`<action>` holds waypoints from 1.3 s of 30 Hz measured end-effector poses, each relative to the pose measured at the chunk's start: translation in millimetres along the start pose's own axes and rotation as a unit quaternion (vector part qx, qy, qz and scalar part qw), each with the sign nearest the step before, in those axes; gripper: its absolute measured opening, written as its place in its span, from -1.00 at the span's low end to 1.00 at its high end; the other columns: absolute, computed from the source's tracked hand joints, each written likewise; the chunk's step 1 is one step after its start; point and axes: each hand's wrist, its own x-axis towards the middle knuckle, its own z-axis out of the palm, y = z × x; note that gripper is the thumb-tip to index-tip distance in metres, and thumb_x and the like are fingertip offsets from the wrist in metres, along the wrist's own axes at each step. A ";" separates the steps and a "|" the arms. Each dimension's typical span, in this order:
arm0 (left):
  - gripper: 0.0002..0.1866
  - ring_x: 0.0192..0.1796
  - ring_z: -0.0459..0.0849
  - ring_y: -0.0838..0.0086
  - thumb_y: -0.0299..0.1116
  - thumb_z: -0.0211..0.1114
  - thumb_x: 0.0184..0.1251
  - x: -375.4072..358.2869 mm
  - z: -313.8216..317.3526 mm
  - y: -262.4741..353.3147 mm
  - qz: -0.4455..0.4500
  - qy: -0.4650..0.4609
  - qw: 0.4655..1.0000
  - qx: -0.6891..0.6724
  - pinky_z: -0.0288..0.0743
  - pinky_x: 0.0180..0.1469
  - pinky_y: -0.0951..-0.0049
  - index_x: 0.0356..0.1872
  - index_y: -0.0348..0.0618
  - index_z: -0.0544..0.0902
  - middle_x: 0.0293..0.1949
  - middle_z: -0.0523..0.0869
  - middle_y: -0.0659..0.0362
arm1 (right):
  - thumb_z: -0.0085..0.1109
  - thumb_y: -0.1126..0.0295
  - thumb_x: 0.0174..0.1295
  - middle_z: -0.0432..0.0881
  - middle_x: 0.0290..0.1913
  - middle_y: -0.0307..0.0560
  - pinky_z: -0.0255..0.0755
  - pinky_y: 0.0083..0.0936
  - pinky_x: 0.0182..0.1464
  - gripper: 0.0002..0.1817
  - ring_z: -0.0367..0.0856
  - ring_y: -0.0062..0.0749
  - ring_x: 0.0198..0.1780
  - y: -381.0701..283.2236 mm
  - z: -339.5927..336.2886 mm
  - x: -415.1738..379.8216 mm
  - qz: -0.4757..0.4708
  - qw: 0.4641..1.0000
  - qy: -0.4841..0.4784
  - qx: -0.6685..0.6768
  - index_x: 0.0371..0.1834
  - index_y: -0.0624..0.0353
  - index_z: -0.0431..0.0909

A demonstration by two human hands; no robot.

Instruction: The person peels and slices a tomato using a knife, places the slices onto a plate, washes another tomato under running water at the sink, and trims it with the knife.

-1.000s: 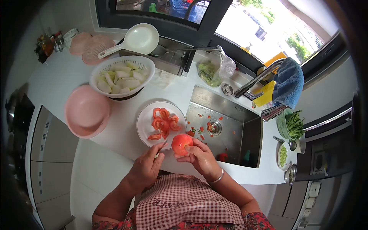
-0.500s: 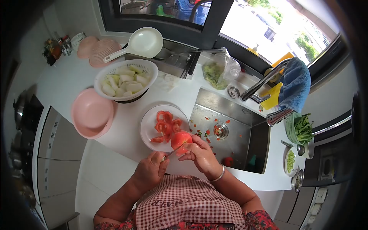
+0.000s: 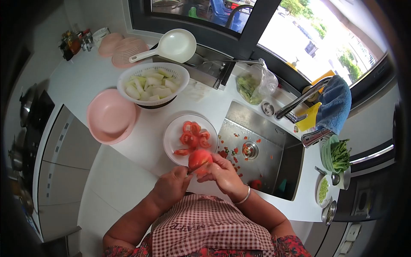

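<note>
My right hand (image 3: 226, 176), with a silver bracelet at the wrist, is closed around a red tomato (image 3: 199, 158). Fingers of my left hand (image 3: 170, 185) are wrapped round the handle of a small knife (image 3: 196, 168), whose blade lies against the tomato's near side. Both hands are just in front of a white plate (image 3: 170, 155), the tomato overlapping its near rim. Several cut tomato pieces (image 3: 187, 138) lie on that plate. Most of the knife handle is hidden by my left fingers.
Right of the plate is a steel sink (image 3: 274, 147) with red and green scraps and a tomato (image 3: 255, 184). A colander (image 3: 185, 85) of pale cut vegetable, a pink basin (image 3: 109, 124), a white ladle (image 3: 177, 45) and bagged greens (image 3: 250, 88) stand farther back.
The view has shifted, so the counter items appear farther right. The tomato has turned slightly in my right hand, and the knife blade lies flatter against its near side.
</note>
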 end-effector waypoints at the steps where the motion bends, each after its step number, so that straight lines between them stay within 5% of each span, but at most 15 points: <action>1: -0.79 -0.28 0.63 -0.11 -0.30 0.17 0.47 0.9 -0.6 2.0 -0.001 0.001 1.000 -0.001 0.53 -0.23 0.02 -0.15 -0.25 0.44 -0.30 0.61 -0.12 | 0.00 0.38 0.46 0.64 0.02 -0.08 0.63 -0.45 -0.09 -0.63 0.67 -0.44 -0.12 1.2 2.2 -1.1 0.001 1.000 -0.001 -0.001 0.27 0.27 0.42; 15: -0.79 -0.27 0.65 -0.20 -0.34 0.07 0.48 10.0 5.2 3.8 -0.102 -0.064 0.992 0.023 0.54 -0.24 -0.07 -0.09 -0.30 0.39 -0.36 0.64 -0.25 | 0.07 0.50 0.38 0.62 -0.01 -0.20 0.54 -0.61 -0.06 -0.64 0.58 -0.63 -0.10 29.6 2.5 14.7 -0.114 0.990 0.053 -0.063 0.23 0.29 0.46; 27: -0.78 -0.26 0.68 -0.10 -0.41 0.14 0.39 10.3 2.6 -24.8 0.011 -0.017 0.999 0.040 0.59 -0.22 0.00 -0.05 -0.28 0.40 -0.24 0.64 -0.17 | 0.04 0.49 0.35 0.66 0.04 -0.09 0.69 -0.35 0.01 -0.71 0.69 -0.42 0.00 5.3 9.7 13.2 -0.019 0.999 0.040 0.029 0.10 0.32 0.53; 31: -0.73 -0.24 0.64 -0.13 -0.42 0.17 0.35 11.4 15.0 -39.3 0.004 -0.001 1.000 0.018 0.54 -0.19 -0.04 0.00 -0.29 0.41 -0.23 0.62 -0.18 | 0.05 0.51 0.34 0.68 0.00 -0.10 0.67 -0.39 0.02 -0.72 0.69 -0.43 -0.01 12.4 10.0 19.4 -0.016 0.998 0.048 0.025 0.08 0.32 0.55; 33: -0.72 -0.22 0.68 -0.12 -0.42 0.15 0.36 11.2 21.0 -44.6 -0.010 -0.008 0.998 0.054 0.58 -0.17 -0.02 0.02 -0.28 0.40 -0.21 0.65 -0.19 | 0.06 0.52 0.33 0.69 -0.02 -0.11 0.64 -0.43 0.03 -0.72 0.69 -0.44 -0.02 20.8 9.8 22.1 -0.106 0.992 0.010 -0.068 0.07 0.32 0.57; 39: -0.69 -0.17 0.67 -0.15 -0.41 0.11 0.41 21.3 12.5 -36.5 -0.034 -0.015 0.999 -0.026 0.55 -0.13 -0.06 0.10 -0.30 0.40 -0.25 0.67 -0.21 | 0.10 0.47 0.37 0.69 0.01 -0.07 0.63 -0.44 0.04 -0.69 0.70 -0.43 -0.04 17.7 5.8 26.2 -0.068 0.997 0.021 -0.026 0.12 0.35 0.55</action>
